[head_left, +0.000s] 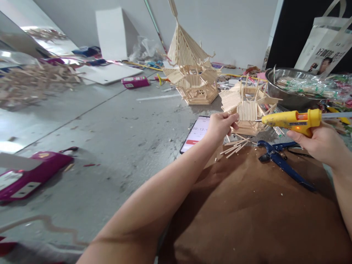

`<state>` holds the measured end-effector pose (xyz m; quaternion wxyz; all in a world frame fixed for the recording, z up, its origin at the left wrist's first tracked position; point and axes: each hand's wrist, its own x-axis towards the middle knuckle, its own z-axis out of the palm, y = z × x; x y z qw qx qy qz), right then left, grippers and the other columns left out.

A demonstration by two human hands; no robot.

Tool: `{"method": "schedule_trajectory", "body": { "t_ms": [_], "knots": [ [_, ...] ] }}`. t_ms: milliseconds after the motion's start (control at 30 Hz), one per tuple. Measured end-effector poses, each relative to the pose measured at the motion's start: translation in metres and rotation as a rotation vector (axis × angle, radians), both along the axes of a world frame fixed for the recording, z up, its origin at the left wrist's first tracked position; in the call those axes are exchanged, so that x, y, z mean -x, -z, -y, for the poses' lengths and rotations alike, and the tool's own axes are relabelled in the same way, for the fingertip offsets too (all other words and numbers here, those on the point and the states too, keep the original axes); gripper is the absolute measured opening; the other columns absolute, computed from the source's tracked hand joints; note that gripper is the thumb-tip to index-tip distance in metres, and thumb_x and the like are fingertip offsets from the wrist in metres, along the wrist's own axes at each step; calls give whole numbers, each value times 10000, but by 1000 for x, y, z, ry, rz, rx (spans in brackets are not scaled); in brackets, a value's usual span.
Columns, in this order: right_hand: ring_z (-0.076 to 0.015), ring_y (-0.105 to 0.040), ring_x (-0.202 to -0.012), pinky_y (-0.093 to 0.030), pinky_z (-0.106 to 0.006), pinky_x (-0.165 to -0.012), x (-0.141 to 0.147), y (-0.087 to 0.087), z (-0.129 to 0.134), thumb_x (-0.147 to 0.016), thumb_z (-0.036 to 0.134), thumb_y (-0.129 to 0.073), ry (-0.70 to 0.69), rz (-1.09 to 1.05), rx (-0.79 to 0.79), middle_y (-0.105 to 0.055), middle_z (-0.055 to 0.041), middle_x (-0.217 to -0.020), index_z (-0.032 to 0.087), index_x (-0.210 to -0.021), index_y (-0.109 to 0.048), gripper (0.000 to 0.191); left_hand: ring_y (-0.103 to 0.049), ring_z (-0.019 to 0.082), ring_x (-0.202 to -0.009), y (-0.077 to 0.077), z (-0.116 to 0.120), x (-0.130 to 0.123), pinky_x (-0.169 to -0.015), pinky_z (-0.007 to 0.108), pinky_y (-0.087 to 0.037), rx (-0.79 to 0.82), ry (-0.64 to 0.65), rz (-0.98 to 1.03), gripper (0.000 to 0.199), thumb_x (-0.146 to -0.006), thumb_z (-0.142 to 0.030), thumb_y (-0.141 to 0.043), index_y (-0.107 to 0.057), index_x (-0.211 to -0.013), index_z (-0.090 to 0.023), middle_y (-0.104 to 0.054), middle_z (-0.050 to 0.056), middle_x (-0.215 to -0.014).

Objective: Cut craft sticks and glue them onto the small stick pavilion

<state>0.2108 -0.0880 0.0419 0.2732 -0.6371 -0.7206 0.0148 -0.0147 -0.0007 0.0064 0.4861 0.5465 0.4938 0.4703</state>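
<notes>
A small hexagonal pavilion model made of thin wooden sticks [247, 111] stands at centre right. My left hand [222, 126] is at its left side, thumb and fingers pinched together; whatever lies between them is too small to tell. In my right hand [319, 143] is a yellow hot glue gun [293, 120], its nozzle pointing left, close to the model's front panel. An orange light glows on the gun's body, and a glue stick [337, 115] pokes out behind. Loose wooden sticks [235, 146] lie below the model, with blue-handled cutters [284, 163] to their right.
A taller stick pagoda [191, 73] stands behind. A phone [194, 135] showing a timer lies beside my left wrist. Brown sheeting [247, 220] spreads in front. Purple power strips [41, 172] sit left; a metal bowl [271, 88] of wrapped sticks is at the right.
</notes>
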Motion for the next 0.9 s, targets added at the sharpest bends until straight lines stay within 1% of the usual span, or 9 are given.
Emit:
{"method": "schedule_trajectory", "body": {
  "t_ms": [233,367,433,500,567,633,667,800,900],
  "knots": [
    [-253,-601,-842,-465,-400,-759,1,2,-1,-720,529,-473,5,-6,-6,-660,-64,-816,206,-970,-599,427,-322,13,-251,-1,1,0,-300,189,-169,15,-5,2,287,-740,-180,-550,-500,-462,-129,-515,-23,-381],
    [-250,-597,-848,-462,-408,-766,3,1,-1,-719,523,-478,1,-24,-16,-653,-63,-826,210,-940,-603,402,-321,17,-250,-2,0,-1,-299,183,-177,12,-1,15,263,-735,-185,-556,-517,-482,-127,-494,-31,-363],
    [-246,-594,-849,-461,-406,-764,2,0,-1,-721,517,-482,-6,-33,-9,-647,-58,-808,215,-856,-609,355,-328,19,-251,-2,0,0,-296,184,-178,24,9,34,256,-739,-200,-555,-518,-496,-127,-519,-23,-389],
    [-246,-589,-836,-463,-400,-745,2,-1,-1,-720,517,-484,-7,-30,8,-620,-45,-682,217,-699,-587,318,-341,24,-249,-2,-1,0,-290,186,-181,70,22,52,254,-751,-236,-549,-522,-523,-128,-558,-8,-428],
    [-250,-584,-805,-464,-392,-721,1,-1,-1,-715,523,-487,-1,-23,24,-526,-21,-504,228,-547,-506,340,-360,34,-246,-2,-1,0,-286,189,-195,136,34,65,260,-763,-284,-537,-524,-553,-131,-588,6,-460],
    [-250,-581,-775,-462,-389,-704,0,0,-1,-711,529,-487,2,-21,29,-443,-2,-419,238,-485,-442,371,-380,46,-246,-3,-1,0,-285,193,-215,192,46,79,267,-771,-318,-521,-518,-574,-136,-605,15,-478],
    [-247,-579,-761,-460,-388,-700,0,0,-1,-709,530,-489,3,-23,28,-436,1,-415,239,-488,-441,369,-388,51,-247,-3,-1,0,-285,194,-223,210,52,86,268,-771,-325,-515,-513,-579,-139,-608,17,-482],
    [-223,-575,-683,-459,-382,-660,-2,-2,0,-696,522,-513,50,-73,-25,-502,1,-507,237,-584,-525,306,-407,63,-256,-2,0,0,-291,194,-246,240,69,115,231,-755,-318,-511,-497,-602,-145,-613,20,-494],
    [-175,-532,-516,-442,-329,-523,-14,-9,-1,-680,501,-555,104,-244,-49,-488,17,-480,232,-590,-549,283,-417,66,-264,-2,0,1,-297,192,-259,232,70,126,212,-740,-320,-513,-506,-627,-141,-623,28,-519]
  ]
}}
